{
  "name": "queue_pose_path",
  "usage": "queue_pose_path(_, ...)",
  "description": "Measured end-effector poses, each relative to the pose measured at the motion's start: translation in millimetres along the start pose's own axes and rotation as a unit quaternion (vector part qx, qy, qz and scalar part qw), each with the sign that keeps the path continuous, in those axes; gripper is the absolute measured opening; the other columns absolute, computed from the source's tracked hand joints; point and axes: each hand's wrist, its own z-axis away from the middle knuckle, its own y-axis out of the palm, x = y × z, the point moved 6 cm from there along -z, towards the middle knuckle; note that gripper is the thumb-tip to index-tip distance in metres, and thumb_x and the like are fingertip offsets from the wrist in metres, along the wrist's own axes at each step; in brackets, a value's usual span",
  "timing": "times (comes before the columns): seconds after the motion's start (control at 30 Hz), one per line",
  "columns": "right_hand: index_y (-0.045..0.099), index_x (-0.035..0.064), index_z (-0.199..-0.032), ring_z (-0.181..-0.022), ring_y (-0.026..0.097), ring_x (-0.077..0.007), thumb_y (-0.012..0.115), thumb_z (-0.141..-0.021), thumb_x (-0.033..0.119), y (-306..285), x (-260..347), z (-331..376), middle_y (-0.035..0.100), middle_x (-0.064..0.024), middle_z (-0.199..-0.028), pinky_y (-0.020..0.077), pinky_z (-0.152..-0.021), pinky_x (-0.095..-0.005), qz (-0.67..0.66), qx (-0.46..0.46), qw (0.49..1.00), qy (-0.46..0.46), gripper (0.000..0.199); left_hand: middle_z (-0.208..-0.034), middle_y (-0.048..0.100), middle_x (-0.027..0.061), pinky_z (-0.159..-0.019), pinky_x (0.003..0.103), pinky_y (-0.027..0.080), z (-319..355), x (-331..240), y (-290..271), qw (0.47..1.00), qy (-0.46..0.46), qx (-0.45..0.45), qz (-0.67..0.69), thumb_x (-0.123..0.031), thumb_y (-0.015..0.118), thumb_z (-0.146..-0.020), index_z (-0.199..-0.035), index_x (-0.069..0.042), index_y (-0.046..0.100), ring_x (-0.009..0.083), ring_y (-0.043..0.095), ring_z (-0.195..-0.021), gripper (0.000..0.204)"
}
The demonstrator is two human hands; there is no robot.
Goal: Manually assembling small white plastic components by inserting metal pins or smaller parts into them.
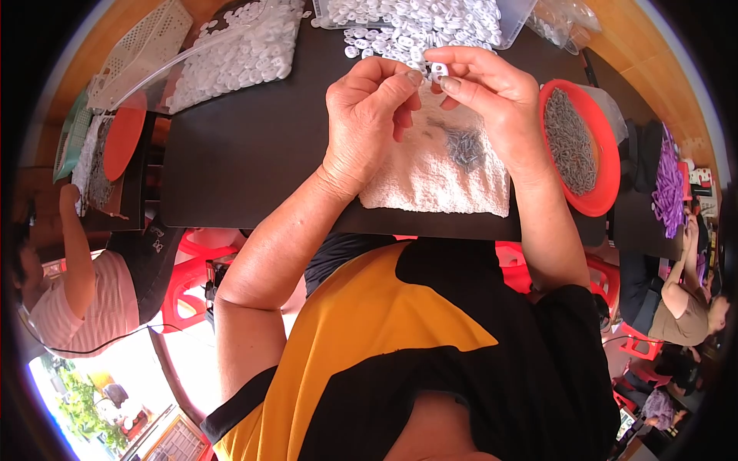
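Observation:
My right hand [500,100] pinches a small white plastic piece [439,71] with dark openings between thumb and forefinger, above the table. Close beside it, my left hand [360,119] is closed, thumb pressed against forefinger; whatever it pinches is too small to make out. Beneath both hands a cream towel [430,192] lies on the dark table. On the towel rests a little heap of thin grey screw-like pieces [464,147]. Many similar white pieces [384,44] lie loose just beyond my hands.
To the right stands a red bowl [611,165] of grey screw-like pieces. A clear bin [516,23] and a bag of white pieces [238,69] are at the back. Other people sit at both sides, one in a striped shirt [100,300]. Purple strips [667,184] lie far right.

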Motion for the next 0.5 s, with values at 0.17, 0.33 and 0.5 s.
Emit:
queue_pose_path(0.17, 0.068, 0.0051, -0.113, -0.083, 0.057, -0.0058, 0.062, -0.088, 0.001, 0.9, 1.8, 0.1, 0.058, 0.0027, -0.087, 0.0514, -0.07, -0.0223, 0.003, -0.002, 1.0, -0.006, 0.026, -0.073, 0.062, 0.0066, -0.047, 0.022, 0.041, -0.7, 1.1, -1.1, 1.0, 0.006, 0.003, 0.013, -0.01, 0.06, -0.092, -0.093, 0.003, 0.061, 0.01, 0.053, -0.054, 0.013)
queue_pose_path(0.33, 0.069, 0.0048, -0.112, -0.082, 0.057, -0.0059, 0.062, -0.088, 0.0, 0.9, 0.6, -0.1, 0.057, 0.0027, -0.086, 0.0512, -0.07, -0.0223, -0.011, -0.003, 1.0, 0.002, 0.025, -0.073, 0.061, 0.007, -0.047, 0.022, 0.041, 0.0, 0.5, -0.2, 1.0, 0.006, 0.004, 0.002, -0.009, 0.06, -0.092, -0.093, 0.003, 0.061, 0.0101, 0.052, -0.055, 0.012)
queue_pose_path(0.5, 0.069, 0.0048, -0.111, -0.082, 0.057, -0.006, 0.063, -0.088, 0.0, 2.5, -1.2, 0.5, 0.059, 0.0028, -0.087, 0.0511, -0.07, -0.0223, -0.013, -0.006, 1.0, 0.003, 0.025, -0.074, 0.061, 0.0071, -0.048, 0.022, 0.041, -0.1, 2.1, 0.3, 1.0, 0.007, 0.007, 0.002, -0.009, 0.059, -0.092, -0.093, 0.003, 0.06, 0.0101, 0.053, -0.055, 0.012)
